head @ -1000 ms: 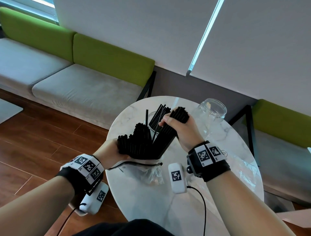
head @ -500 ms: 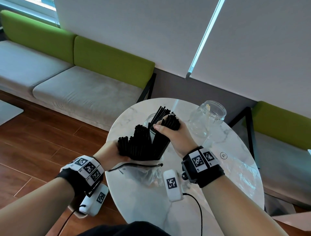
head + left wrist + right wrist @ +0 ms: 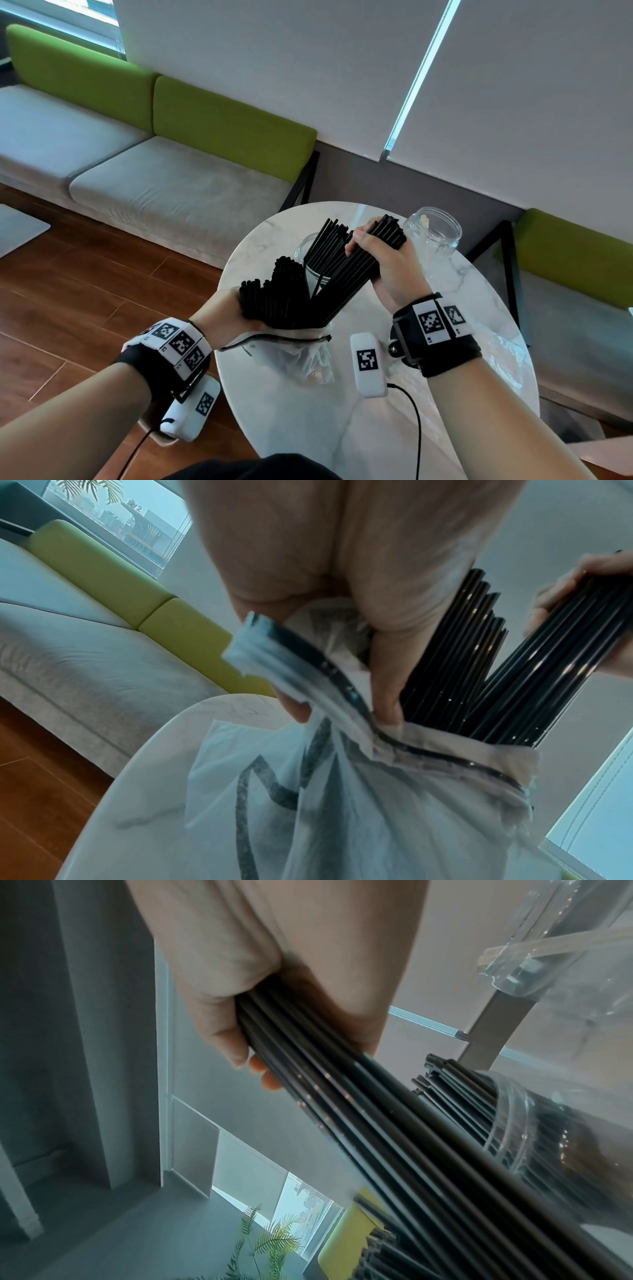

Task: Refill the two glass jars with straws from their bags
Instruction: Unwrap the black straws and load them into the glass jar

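Raised half a second after dipping, the right hand (image 3: 383,263) gripped a light, slippery bundle of black straws (image 3: 356,270) mid-length above the near jar (image 3: 313,260), while the left hand (image 3: 222,315) clutched the bag (image 3: 301,353) mouth.

A round marble surface (image 3: 359,428) stands on a wood floor (image 3: 68,291). Behind it runs a bench (image 3: 164,178) with grey cushions and green backrests. White blinds (image 3: 274,68) cover the windows. A plant (image 3: 99,490) shows outside.

Black straws (image 3: 284,294) stand in a clear bag (image 3: 301,353); 2 glass jars, near (image 3: 313,263) part-filled, far (image 3: 433,236) empty.
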Tool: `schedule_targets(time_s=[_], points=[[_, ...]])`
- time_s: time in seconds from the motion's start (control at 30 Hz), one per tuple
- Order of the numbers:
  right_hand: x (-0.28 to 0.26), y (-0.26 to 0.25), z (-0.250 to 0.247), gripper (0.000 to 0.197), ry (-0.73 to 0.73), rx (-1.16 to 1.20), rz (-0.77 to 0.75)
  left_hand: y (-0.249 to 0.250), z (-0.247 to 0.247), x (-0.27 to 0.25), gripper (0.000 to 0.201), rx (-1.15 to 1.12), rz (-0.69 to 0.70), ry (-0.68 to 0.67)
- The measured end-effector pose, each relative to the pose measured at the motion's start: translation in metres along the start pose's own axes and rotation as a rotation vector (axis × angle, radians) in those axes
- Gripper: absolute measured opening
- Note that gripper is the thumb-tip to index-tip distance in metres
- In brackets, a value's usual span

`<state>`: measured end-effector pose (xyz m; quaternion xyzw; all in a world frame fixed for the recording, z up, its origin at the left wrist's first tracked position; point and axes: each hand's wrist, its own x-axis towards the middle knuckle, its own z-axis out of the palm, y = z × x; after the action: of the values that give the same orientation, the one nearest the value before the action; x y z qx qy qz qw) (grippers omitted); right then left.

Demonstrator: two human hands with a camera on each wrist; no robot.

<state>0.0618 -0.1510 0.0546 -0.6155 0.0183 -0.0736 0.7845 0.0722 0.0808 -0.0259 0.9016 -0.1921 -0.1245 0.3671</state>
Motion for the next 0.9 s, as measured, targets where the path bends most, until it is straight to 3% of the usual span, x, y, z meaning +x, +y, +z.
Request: schedule_targets(time_s=[0.13, 0.37, 0.47, 0.67, 0.9], points=[[-0.001, 0.001, -0.001, 0.014, 0.053, 0.005, 0.022, -0.001, 0.001, 0.001, 0.031, 0.002, -0.002, -0.014], [0.000, -0.024, -0.004, 0.042, 0.118, 0.104, -0.067, -0.002, -0.001, 0.000, 0.034, 0.014, -0.033, -0.012], [0.007, -0.042, -0.014, 0.029, 0.215, 0.254, -0.113, -0.009, -0.002, 0.001, 0.023, 0.024, -0.106, 0.000], [0.020, -0.049, -0.028, 0.012, 0.447, 0.376, -0.218, -0.016, 0.000, 0.004, 0.026, -0.010, -0.141, 0.016], [0.045, -0.025, -0.011, 0.019, 0.479, 0.173, -0.288, -0.029, 0.003, 0.009, 0.032, 0.009, -0.165, 0.018]])
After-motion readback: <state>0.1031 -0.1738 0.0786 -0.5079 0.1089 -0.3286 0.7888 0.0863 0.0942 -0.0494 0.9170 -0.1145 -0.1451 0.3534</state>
